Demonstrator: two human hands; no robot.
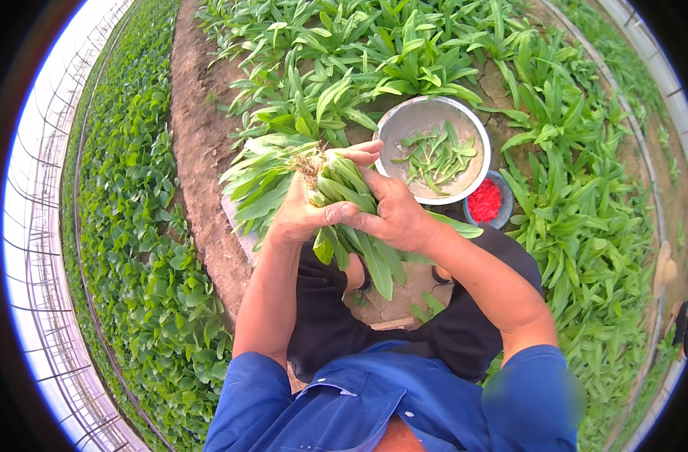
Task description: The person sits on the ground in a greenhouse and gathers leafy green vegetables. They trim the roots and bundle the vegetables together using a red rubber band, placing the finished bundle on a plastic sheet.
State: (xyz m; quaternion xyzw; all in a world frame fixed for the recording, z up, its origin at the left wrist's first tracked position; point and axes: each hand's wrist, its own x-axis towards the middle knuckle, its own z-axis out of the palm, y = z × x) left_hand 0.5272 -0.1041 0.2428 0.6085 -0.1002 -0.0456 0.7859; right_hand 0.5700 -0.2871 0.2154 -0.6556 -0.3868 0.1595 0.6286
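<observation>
A bunch of long-leaved leafy greens (344, 175) is between my two hands, above my knees. Its pale cut stems and brown fibrous root ends face up and to the left, and its leaves hang down towards me. My left hand (307, 217) clasps the near left side, thumb across the front. My right hand (397, 212) wraps the right side, its fingers reaching over the far side. Left of the bunch, more long leaves (253, 181) fan out over a pale flat board (239, 226); whether they are a separate pile cannot be told.
A round metal basin (484, 147) holding loose leaves (442, 155) stands beyond my right hand. Beside it is a small blue bowl (507, 198) of bright red strips (484, 200). Leafy plants (411, 51) grow ahead and right; a bare soil path (200, 113) and broad-leaved crop (140, 226) lie left.
</observation>
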